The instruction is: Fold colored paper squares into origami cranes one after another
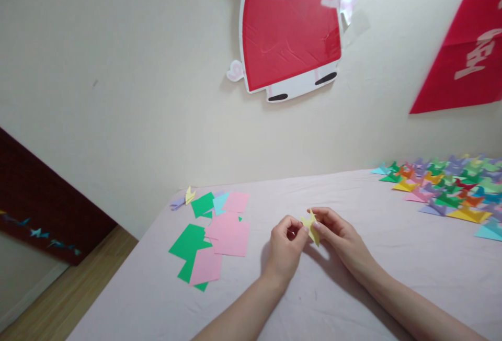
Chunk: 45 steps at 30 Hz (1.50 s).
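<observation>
Both hands meet over a pale pink cloth-covered surface (251, 309), right of the middle of the view, sharing a small yellow folded paper (311, 227) with pointed ends. The left hand (286, 249) has its grip closed on the paper's left side, thumb and curled forefinger pinching together. The right hand (343, 236) grips the opposite side, its thumb on the near face and its fingers reaching behind. The paper is tilted, with one point downward, and the hands cast soft shadows on the cloth.

To the left of the hands, loose paper sheets lie in an overlapping scatter: pink sheets (231, 234), green sheets (187, 241) and a light blue sheet (220, 204). Just beyond their upper left, near the cloth's far edge, are a pale yellow folded piece (190, 195) and a purple folded piece (178, 204).

Well to the right, many folded paper figures (447, 199) in mixed colours stand close together in slanting rows.

Behind is a cream wall (137, 69) bearing a red-bodied cartoon cutout (290, 37) and, at right, a red banner (451, 74) with pale lettering. At far left are a dark brown panel (47, 189) and a wooden floor (78, 283).
</observation>
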{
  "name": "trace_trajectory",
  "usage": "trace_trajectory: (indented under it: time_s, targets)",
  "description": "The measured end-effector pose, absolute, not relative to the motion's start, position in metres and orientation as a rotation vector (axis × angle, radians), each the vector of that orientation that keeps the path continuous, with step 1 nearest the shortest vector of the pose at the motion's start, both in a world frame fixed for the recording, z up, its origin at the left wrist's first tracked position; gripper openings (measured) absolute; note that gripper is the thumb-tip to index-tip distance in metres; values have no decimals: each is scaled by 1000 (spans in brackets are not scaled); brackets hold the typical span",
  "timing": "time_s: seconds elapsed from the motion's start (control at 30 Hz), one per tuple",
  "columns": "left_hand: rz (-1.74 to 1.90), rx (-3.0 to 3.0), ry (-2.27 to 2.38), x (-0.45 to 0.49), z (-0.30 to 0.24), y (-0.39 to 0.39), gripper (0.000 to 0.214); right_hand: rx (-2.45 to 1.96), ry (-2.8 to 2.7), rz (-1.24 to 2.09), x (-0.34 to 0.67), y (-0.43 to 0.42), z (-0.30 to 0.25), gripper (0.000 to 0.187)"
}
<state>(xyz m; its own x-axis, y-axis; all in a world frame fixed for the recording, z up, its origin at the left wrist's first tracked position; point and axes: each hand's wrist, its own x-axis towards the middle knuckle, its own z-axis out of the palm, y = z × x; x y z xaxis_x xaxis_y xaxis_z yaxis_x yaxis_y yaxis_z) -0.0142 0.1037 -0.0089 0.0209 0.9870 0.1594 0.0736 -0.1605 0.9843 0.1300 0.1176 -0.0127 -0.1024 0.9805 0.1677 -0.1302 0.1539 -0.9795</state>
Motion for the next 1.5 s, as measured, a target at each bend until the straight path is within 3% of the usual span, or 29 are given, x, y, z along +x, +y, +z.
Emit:
trace_trajectory:
  time_s: [0.17,0.33,0.67,1.0,1.5]
  targets:
    - [1272,1328,1114,-16,-11,107,23,-916,-1300,1162,131,118,-14,41]
    - [1310,1252,1103,-20,-11,111,28,-929,-1403,1121,133,116,-11,18]
    - [1306,1219,1094,-23,-8,113,28,-903,-1562,1061,133,116,-13,11]
    - [1280,1284,1087,-21,-5,108,26,-977,-1292,1250,132,119,-13,36]
    - [1371,1396,1184,-16,-16,110,20,-994,-1175,1247,131,121,-13,51]
